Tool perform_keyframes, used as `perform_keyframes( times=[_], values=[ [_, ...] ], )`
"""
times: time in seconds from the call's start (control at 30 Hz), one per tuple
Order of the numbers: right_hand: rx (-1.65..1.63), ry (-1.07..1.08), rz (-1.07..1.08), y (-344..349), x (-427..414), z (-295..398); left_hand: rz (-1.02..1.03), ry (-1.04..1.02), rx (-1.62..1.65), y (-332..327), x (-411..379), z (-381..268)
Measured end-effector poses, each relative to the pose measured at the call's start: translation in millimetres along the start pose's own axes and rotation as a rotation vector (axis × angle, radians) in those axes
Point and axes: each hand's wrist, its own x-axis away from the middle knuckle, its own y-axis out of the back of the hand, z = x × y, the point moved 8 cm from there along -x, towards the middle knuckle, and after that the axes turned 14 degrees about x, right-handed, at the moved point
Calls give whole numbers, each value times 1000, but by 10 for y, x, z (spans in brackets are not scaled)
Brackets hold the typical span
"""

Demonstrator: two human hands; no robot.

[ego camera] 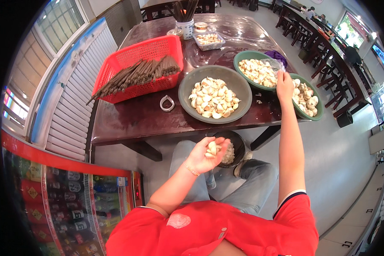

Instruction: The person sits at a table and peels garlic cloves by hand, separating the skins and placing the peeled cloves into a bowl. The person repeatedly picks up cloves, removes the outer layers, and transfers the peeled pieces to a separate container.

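Note:
My left hand (202,157) is cupped palm up above my lap, with several peeled garlic cloves (212,149) in it. My right hand (285,85) reaches to the right side of the table, fingers close together at the rim of a green bowl of garlic cloves (257,72). Clear plastic film (274,65) lies by its fingertips; whether they pinch anything is hidden. Partly behind the right wrist stands a second green bowl with whole garlic bulbs (305,99). Nearer the table's middle, a wide grey bowl (187,105) holds a heap of pale cloves (212,97).
A red plastic basket (131,91) of dark chopsticks stands left, near a white ring-shaped band (167,103). Behind are a clear tub of cloves (208,41) and a chopstick holder (185,29). Below the table edge, a dark bin (238,144) holds peelings. A drinks fridge (67,198) stands left.

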Motion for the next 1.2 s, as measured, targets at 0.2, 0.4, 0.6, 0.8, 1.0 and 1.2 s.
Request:
perform_keyframes(
  times=[0.2, 0.4, 0.6, 0.8, 1.0, 1.2],
  values=[
    [-576, 89, 44, 7, 500, 310, 233, 167, -203, -514, 63, 127],
    [-378, 319, 221, -259, 559, 939, 227, -1042, -1521, -1706, 16, -836],
    [115, -7, 238, -510, -90, 144, -41, -1318, -2644, -2014, -229, -943],
    [136, 139, 638, -867, -130, 188, 288, -1285, -2511, -2193, -271, -1097],
    [-441, -9, 615, -790, -56, 202, 359, -1398, -2141, -2271, -24, -1252],
    [-741, -90, 652, -620, -57, 146, 488, -1742, -2245, -2247, 257, -738]
  ],
)
